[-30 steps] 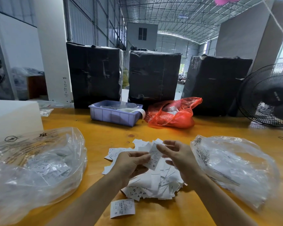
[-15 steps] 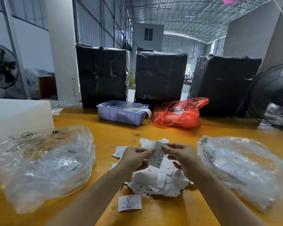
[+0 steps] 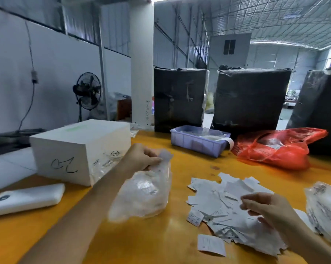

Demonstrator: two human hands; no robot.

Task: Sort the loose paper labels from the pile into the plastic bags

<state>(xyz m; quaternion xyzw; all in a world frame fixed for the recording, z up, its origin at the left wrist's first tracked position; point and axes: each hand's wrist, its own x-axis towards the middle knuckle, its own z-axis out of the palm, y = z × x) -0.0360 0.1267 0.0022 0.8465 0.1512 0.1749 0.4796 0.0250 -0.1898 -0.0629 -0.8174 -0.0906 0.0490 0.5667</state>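
A pile of loose white paper labels (image 3: 227,202) lies on the yellow table (image 3: 161,241). My left hand (image 3: 141,157) has reached out to the left and pinches one label (image 3: 165,155) at the top of the clear plastic bag on the left (image 3: 143,193), which holds several labels. My right hand (image 3: 263,206) rests over the right side of the pile, fingers loosely curled, with nothing clearly held. A second clear bag (image 3: 324,210) lies at the right edge, partly cut off. One single label (image 3: 211,244) lies apart in front of the pile.
A white box (image 3: 80,149) stands just left of the left bag, with a flat white device (image 3: 27,197) in front of it. Behind the pile are a purple tray (image 3: 199,141), a red plastic bag (image 3: 275,149) and tall black wrapped bales (image 3: 180,100).
Both hands held one label above the pile. My left hand has carried it left to the left bag, my right hand has let go and stays over the pile. My view has swung left.
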